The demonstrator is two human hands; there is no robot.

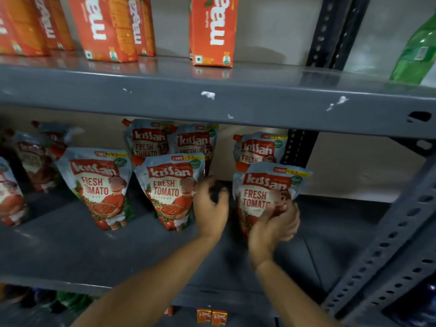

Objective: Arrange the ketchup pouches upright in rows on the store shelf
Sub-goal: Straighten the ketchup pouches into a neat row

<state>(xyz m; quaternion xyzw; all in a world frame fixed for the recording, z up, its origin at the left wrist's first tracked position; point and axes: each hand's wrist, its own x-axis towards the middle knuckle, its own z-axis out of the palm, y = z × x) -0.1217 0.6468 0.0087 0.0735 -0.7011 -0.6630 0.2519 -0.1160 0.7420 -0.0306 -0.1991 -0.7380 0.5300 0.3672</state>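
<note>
Several Kissan ketchup pouches stand upright on the grey middle shelf. My right hand grips the lower part of the front right pouch, which stands in front of another pouch. My left hand hovers with curled fingers in the gap beside the front middle pouch, touching its right edge; it holds nothing. A front left pouch stands apart, and two pouches stand behind the middle one.
Blurred pouches crowd the shelf's left end. Orange juice cartons and a green bottle stand on the upper shelf. A perforated metal upright slants at the right. Small boxes sit below.
</note>
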